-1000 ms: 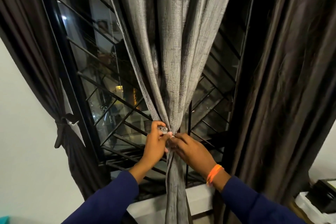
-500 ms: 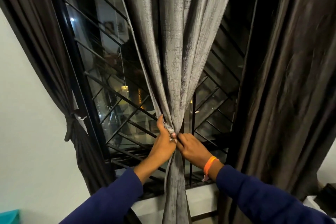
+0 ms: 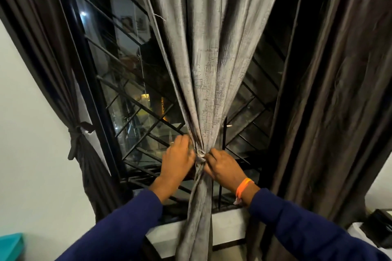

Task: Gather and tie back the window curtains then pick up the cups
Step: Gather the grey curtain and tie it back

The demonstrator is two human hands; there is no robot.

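My left hand (image 3: 177, 160) and right hand (image 3: 223, 166) pinch the small pale tie (image 3: 200, 153) at the waist of the grey woven curtain (image 3: 209, 65) — fingers curled tight, both sides. Curtain hangs gathered in front of the black window grille (image 3: 135, 104), btw two dark brown curtains.

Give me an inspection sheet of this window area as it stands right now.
Surface: white window sill, partly hidden by cloth.
Job's things: grey curtain gathered to a narrow waist at a small tie; left dark curtain already tied with a dark band; right dark curtain hangs loose; cups: nothing seen.
Clutter: teal object at lower left; dark box at lower right.
Grippers: left hand and right hand both work at the tie, fingers curled.
Cables: nothing seen.
Surroundings: barred window, dark outside; white wall.
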